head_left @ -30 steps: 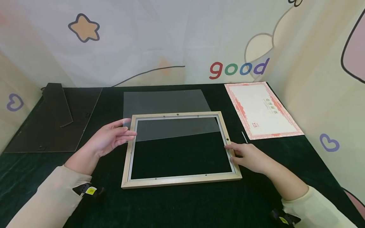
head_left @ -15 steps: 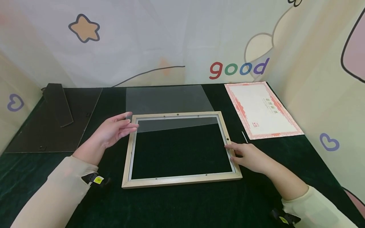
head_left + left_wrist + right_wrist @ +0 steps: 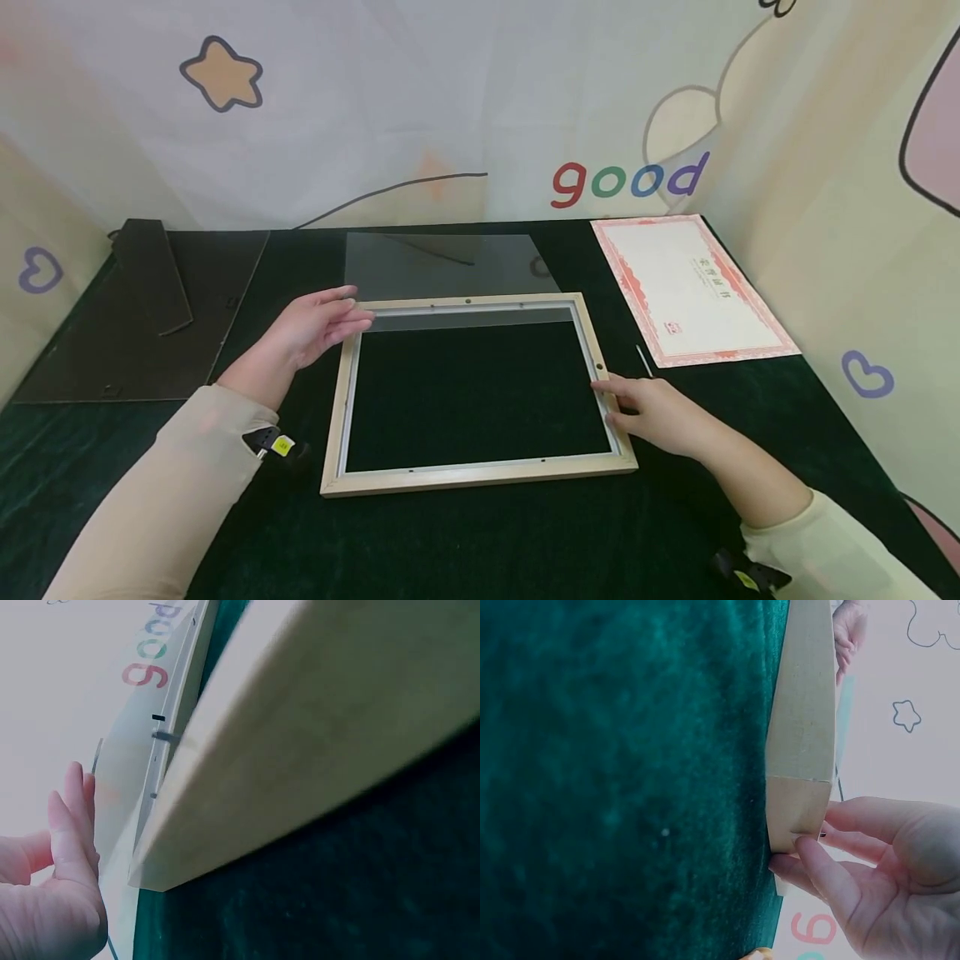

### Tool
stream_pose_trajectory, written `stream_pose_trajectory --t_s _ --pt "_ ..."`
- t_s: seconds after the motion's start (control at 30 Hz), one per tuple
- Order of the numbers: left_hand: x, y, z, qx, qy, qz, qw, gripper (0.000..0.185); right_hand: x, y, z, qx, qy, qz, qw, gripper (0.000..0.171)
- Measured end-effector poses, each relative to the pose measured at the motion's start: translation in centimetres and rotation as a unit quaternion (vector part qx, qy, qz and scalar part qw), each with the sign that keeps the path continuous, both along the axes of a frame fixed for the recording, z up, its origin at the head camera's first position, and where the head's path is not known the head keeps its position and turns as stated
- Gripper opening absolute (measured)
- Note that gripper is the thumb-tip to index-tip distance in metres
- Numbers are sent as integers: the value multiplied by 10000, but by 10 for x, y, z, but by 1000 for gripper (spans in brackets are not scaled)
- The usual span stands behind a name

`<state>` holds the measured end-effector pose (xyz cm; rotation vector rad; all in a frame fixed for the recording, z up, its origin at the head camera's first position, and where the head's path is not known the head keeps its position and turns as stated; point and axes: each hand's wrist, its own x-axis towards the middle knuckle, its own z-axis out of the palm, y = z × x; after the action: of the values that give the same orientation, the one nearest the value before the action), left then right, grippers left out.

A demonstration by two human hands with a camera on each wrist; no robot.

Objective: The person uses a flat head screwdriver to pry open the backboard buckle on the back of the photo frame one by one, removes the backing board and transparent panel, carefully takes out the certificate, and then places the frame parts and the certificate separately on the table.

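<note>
A light wooden picture frame (image 3: 480, 477) lies flat on dark green velvet, its opening showing the cloth. A clear plastic sheet (image 3: 450, 267) lies mostly beyond the frame's far rail, with a narrow strip still over the opening. My left hand (image 3: 348, 317) is at the frame's far left corner, its straight fingers touching the sheet's left edge. The left wrist view shows those fingers (image 3: 71, 817) beside the sheet (image 3: 124, 776) and the frame (image 3: 315, 735). My right hand (image 3: 618, 404) holds the right rail; in the right wrist view its thumb and fingers (image 3: 810, 859) pinch the frame (image 3: 802, 735).
A red-bordered certificate (image 3: 690, 287) lies at the far right, with a thin pale stick (image 3: 643, 360) beside its near edge. A black backing board (image 3: 135, 350) with its stand flap (image 3: 153, 271) lies at the far left. Printed curtain walls close in the table.
The clear sheet has slid away from me, so less of it covers the frame's opening. My left hand moved forward with it. The right hand has not moved.
</note>
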<state>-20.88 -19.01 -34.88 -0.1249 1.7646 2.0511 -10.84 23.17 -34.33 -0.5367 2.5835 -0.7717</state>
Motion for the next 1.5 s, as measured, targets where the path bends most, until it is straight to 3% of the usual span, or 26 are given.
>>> stream_pose_trajectory --t_s 0.47,0.63,1.13,1.5 --pt "-12 4 2 112 -236 246 9994 61 0 -1 0 101 117 -32 9999 42" --pt "-15 4 5 369 -123 218 9990 57 -1 -1 1 98 184 0 9998 43" --pt "-21 8 9 684 -456 477 9955 56 -1 -1 0 112 189 52 9997 42" --pt "-27 11 8 550 -457 467 9963 54 -1 0 -1 56 321 163 9993 39"
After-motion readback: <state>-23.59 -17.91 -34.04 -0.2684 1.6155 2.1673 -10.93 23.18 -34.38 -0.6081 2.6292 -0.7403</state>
